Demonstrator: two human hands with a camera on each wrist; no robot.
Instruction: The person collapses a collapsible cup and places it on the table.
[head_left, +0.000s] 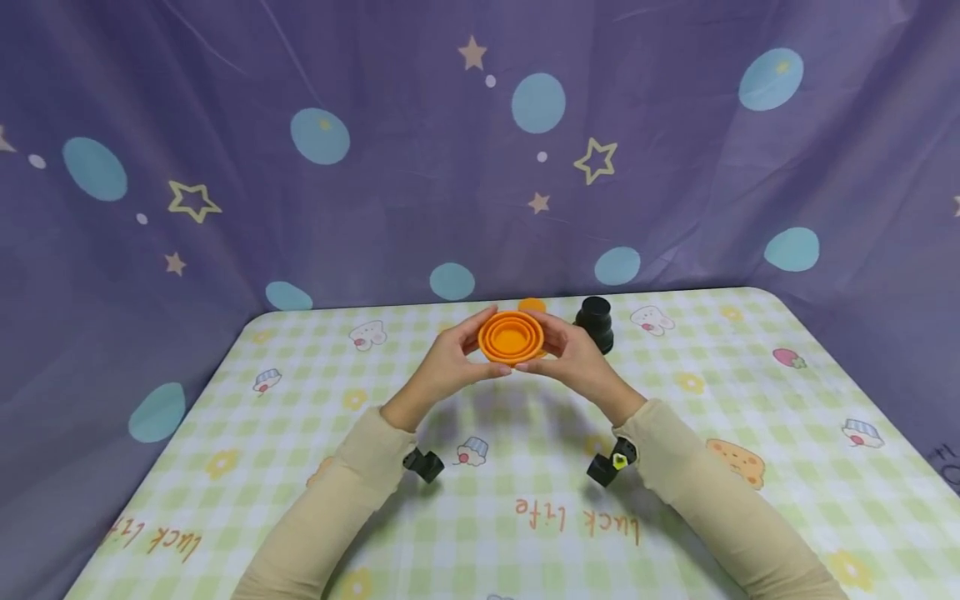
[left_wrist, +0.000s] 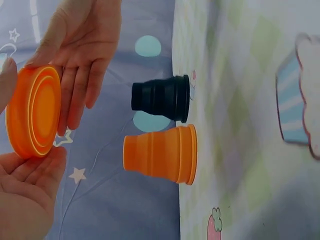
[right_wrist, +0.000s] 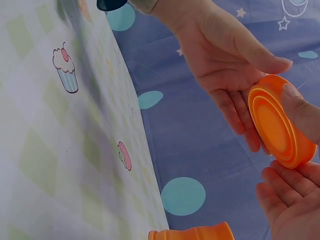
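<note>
Both hands hold an orange collapsible cup point(head_left: 512, 337), folded flat into concentric rings, above the table with its ringed face toward the head camera. My left hand point(head_left: 452, 354) grips its left side, thumb at the lower rim and fingers behind. On the opposite side, my right hand point(head_left: 573, 354) pinches the rim the same way. Beyond them, a second orange cup point(left_wrist: 159, 155) stands extended, wide end down; the held cup and right hand mostly cover it in the head view. Beside it is a black extended cup point(head_left: 595, 323), also wide end down.
A checked tablecloth point(head_left: 480, 550) with printed cartoons covers the table. Behind the table's far edge hangs a purple curtain point(head_left: 420, 208) with stars and blue spots. Small black wrist cameras point(head_left: 423, 464) sit below both sleeves.
</note>
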